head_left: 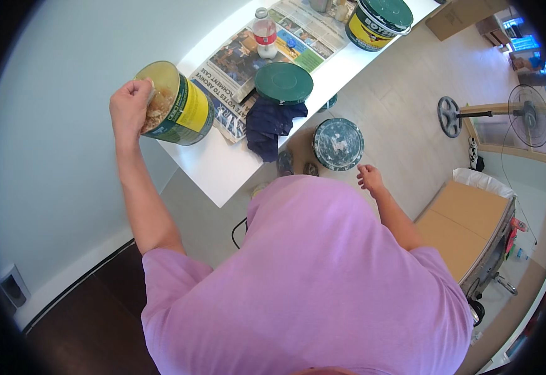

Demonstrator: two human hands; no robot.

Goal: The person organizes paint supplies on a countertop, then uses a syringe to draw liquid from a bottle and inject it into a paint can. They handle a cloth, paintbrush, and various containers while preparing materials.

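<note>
My left hand [130, 107] is at the mouth of a yellow and green plastic bucket [193, 110] on the white table's corner. Its fingers are closed around something pale by the rim, which I cannot make out. Clumpy beige stuff [159, 107] lies inside the bucket. Lower on the right, my right hand [369, 177] hangs in the air with fingers loosely apart and nothing visible in them. Nearest to it is a round dark stool-like top [338, 144] smeared with white, near the floor.
On the table [213, 176] are a green lid [283, 82], a dark blue cloth [267, 127], newspaper [235, 62], a plastic bottle [265, 34] and another lidded bucket [379, 24]. A standing fan [529, 115] and a cardboard-topped surface [463, 219] are at the right. A wall [67, 125] borders the left.
</note>
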